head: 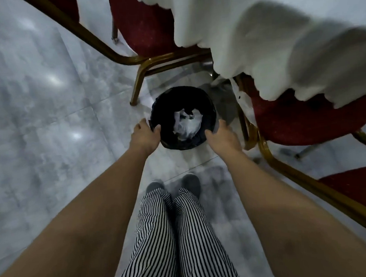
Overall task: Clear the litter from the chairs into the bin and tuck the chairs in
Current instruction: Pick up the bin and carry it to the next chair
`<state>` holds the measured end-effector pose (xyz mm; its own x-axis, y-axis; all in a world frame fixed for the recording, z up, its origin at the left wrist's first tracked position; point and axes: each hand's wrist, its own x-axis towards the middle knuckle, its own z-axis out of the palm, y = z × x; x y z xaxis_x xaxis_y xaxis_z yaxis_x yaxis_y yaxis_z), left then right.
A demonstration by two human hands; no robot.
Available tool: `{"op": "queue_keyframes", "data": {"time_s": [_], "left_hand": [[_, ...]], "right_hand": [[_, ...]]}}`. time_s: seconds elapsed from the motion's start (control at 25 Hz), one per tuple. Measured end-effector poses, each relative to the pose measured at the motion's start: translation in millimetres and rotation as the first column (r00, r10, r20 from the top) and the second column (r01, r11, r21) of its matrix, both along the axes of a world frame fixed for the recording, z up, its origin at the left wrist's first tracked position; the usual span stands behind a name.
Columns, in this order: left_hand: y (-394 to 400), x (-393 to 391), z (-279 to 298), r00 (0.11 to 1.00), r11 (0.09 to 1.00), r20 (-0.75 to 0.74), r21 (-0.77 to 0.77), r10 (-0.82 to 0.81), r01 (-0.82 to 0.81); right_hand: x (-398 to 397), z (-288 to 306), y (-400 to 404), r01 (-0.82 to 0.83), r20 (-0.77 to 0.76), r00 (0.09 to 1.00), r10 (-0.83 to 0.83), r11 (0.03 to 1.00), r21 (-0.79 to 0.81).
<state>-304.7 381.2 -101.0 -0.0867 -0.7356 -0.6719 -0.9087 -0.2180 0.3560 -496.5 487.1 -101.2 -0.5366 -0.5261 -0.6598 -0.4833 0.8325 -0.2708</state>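
The bin (184,118) stands on the floor (47,103) straight ahead of the person's feet, between two red chairs. Both hands hold its rim from opposite sides: the left hand (144,137) has its fingers curled over the left edge with the fingertips inside the bin, and the right hand (222,136) grips the right edge in the same way. Holding it at both sides keeps the bin level and lets it be lifted or slid without tipping out what is inside.

White crumpled litter (187,125) already lies at the bottom of the bin, so at least part of the clearing looks done.

The far chair (143,25) sits left of centre, its gold frame close beside the bin, its seat partly under the hanging white tablecloth (268,47) of the worktop. The right chair (309,120) lies just right of the bin, its seat also partly under the cloth edge. Something pale shows at the left edge of that seat, near the cloth; whether it is litter or a fold of cloth I cannot tell.

The bin seems placed between the two chairs so both seats are within reach. I judge the person is shifting or setting the bin here.
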Motion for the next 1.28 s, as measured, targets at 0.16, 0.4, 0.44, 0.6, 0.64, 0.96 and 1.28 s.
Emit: {"op": "queue_keyframes", "data": {"time_s": [0.16, 0.4, 0.44, 0.6, 0.64, 0.96, 1.28], "left_hand": [[-21.1, -12.9, -64.6, 0.998, 0.998, -0.028, 0.032, 0.050, -0.050], [-41.9, -27.6, -147.8, 0.990, 0.988, -0.023, 0.068, 0.141, -0.139], [-47.2, -29.9, -160.0, 0.987, 0.985, -0.029, 0.067, 0.160, -0.158], [-63.6, -36.7, -194.5, 0.973, 0.975, -0.078, 0.068, 0.216, -0.211], [-65.4, -38.0, -201.0, 0.970, 0.972, -0.085, 0.071, 0.230, -0.224], [-67.6, -38.2, -205.1, 0.891, 0.899, -0.142, 0.142, 0.432, -0.414], [-41.1, -24.9, -101.8, 0.922, 0.932, -0.160, 0.156, 0.352, -0.328]], "right_hand": [[-7.3, -69.6, -13.2, 0.044, 0.003, 0.999, -0.044, 0.999, 0.016], [-20.4, -157.9, -25.0, 0.135, 0.003, 0.991, -0.135, 0.991, -0.001], [-24.8, -170.2, -29.9, 0.154, 0.005, 0.988, -0.154, 0.988, -0.012], [-42.1, -202.8, -50.3, 0.219, 0.057, 0.975, -0.216, 0.974, -0.063], [-44.6, -208.1, -54.9, 0.244, 0.082, 0.968, -0.237, 0.966, -0.087], [-42.9, -205.9, -65.3, 0.409, 0.109, 0.910, -0.399, 0.908, -0.093], [-21.1, -104.1, -13.8, 0.490, 0.115, 0.869, -0.482, 0.870, -0.058]]}}
